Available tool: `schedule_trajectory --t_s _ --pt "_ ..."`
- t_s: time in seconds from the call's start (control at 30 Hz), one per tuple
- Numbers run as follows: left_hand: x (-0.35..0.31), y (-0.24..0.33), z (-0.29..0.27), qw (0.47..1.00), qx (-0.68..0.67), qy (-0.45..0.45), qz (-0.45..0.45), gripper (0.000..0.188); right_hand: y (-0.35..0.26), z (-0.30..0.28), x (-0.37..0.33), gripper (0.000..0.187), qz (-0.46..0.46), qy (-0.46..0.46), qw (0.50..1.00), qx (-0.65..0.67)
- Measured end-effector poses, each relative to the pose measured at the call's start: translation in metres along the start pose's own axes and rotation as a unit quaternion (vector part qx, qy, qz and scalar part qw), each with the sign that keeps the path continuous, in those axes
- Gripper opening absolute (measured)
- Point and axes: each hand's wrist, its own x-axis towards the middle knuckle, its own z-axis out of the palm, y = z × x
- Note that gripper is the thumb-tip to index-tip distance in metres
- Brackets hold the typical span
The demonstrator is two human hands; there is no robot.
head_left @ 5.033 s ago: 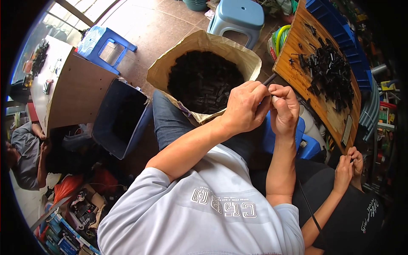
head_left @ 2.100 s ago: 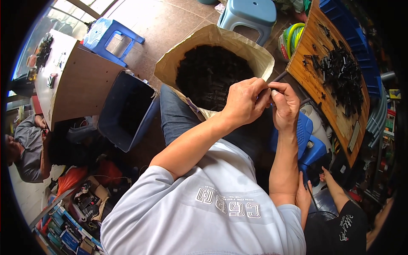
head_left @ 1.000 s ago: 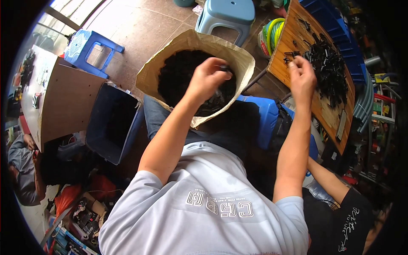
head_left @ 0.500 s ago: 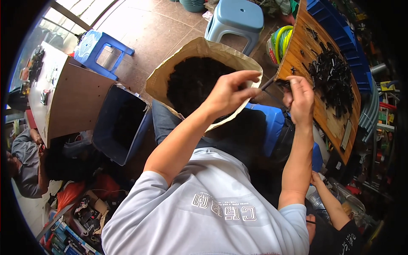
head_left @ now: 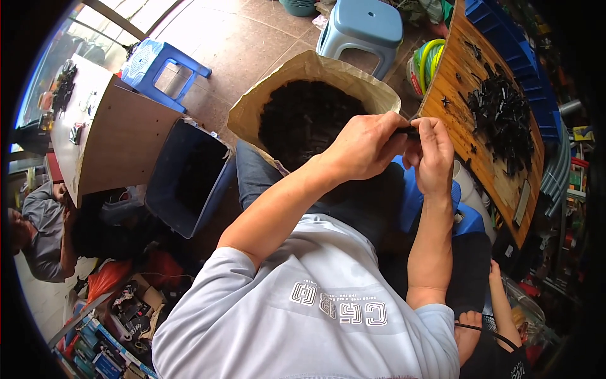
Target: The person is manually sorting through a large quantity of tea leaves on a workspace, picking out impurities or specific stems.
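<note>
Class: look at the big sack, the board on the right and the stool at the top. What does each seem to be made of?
Sack: probably brown paper, matt, with a creased, folded rim.
Board: wood, likely plywood, with visible grain and a warm orange-brown, slightly glossy finish.
Stool: moulded plastic, by its smooth, even pale-blue surface.

You're in a small workshop: beside the wooden board (head_left: pixel 480 158) heaped with black parts (head_left: pixel 502 117) sit a sack (head_left: pixel 303 69), plastic stools (head_left: pixel 363 25), blue bins (head_left: pixel 505 38) and a tiled floor (head_left: pixel 246 31).
</note>
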Motion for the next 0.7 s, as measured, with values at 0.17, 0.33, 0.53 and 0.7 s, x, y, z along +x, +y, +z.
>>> schedule_trajectory --t_s 0.17,0.33,0.53,0.7 --pt "-0.008 0.006 -0.001 0.995 -0.060 0.042 -0.073 0.011 0.016 -0.009 -0.006 0.019 -0.107 -0.070 0.989 -0.068" --pt "-0.013 -0.005 0.006 0.996 -0.056 0.045 -0.060 0.006 0.027 -0.007 -0.005 0.018 -0.125 -0.095 0.987 -0.041" --pt "-0.018 -0.004 0.011 0.994 -0.067 0.058 -0.060 0.007 0.031 -0.006 -0.003 0.015 -0.101 -0.125 0.987 0.022" --pt "-0.023 -0.006 0.015 0.998 0.000 0.060 -0.015 0.005 0.031 -0.001 -0.005 0.012 -0.140 -0.114 0.982 0.051"
